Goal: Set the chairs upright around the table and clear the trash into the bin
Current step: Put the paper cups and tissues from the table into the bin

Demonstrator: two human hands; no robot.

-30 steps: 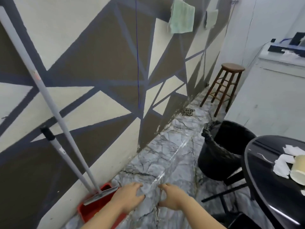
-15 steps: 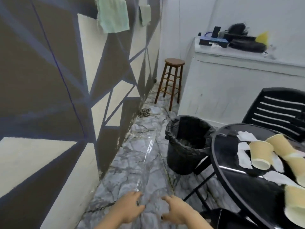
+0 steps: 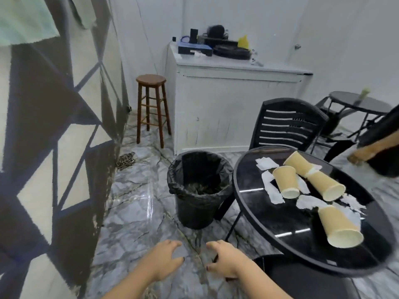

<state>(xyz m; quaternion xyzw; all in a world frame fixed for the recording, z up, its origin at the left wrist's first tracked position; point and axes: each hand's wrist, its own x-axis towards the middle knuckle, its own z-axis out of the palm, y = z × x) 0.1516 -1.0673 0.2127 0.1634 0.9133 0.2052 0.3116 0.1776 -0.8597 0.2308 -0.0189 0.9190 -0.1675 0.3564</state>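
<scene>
Table [image 3: 248, 190] nearer; hands [image 3: 166, 258] still empty

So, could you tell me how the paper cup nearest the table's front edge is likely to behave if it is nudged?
The paper cup lies on its side on the glossy black table, so it would probably roll, curving because it tapers. It looks thin and empty, so likely light and easy to crush.

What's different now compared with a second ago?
Only the view swung right: the broom and red dustpan dropped out, and the table with its paper cups came fully in. The left hand and right hand stayed empty and low. The bin stayed put.
</scene>
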